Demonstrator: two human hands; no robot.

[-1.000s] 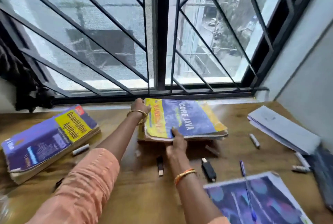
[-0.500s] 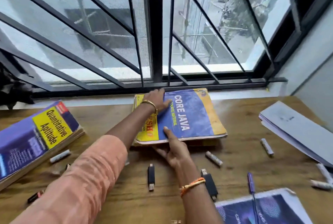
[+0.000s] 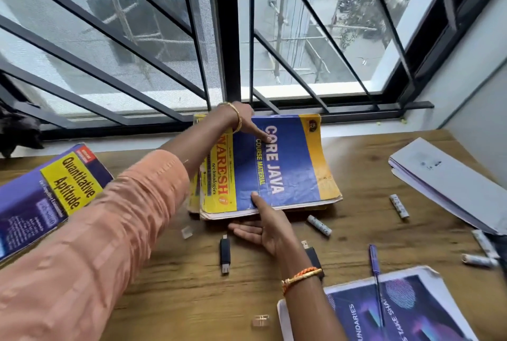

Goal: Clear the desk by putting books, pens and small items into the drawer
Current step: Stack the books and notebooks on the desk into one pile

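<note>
A blue and yellow "Core Java" book (image 3: 290, 165) lies at the desk's far middle, against the window sill, on top of another yellow-edged book (image 3: 193, 184). My left hand (image 3: 241, 118) grips its far edge with the thumb pressed on the cover. At the near edge, my right hand (image 3: 263, 228) pinches the book, thumb on top and fingers underneath. A black USB stick (image 3: 225, 254) lies just left of my right wrist, and a second one (image 3: 312, 254) is partly hidden behind it. A purple pen (image 3: 374, 261) rests to the right.
A "Quantitative Aptitude" book (image 3: 55, 192) sits at the left. White papers (image 3: 444, 184) lie at the right, and a purple-covered booklet (image 3: 397, 310) lies at the near right. Small white cylinders (image 3: 319, 225) (image 3: 399, 205) (image 3: 478, 260) and clear caps (image 3: 187, 231) (image 3: 260, 321) are scattered on the wooden desk (image 3: 178, 299). Window bars stand behind.
My left hand has moved from the book's left side to its far edge. The Core Java book now leans up toward the window. My right hand stays at the near edge.
</note>
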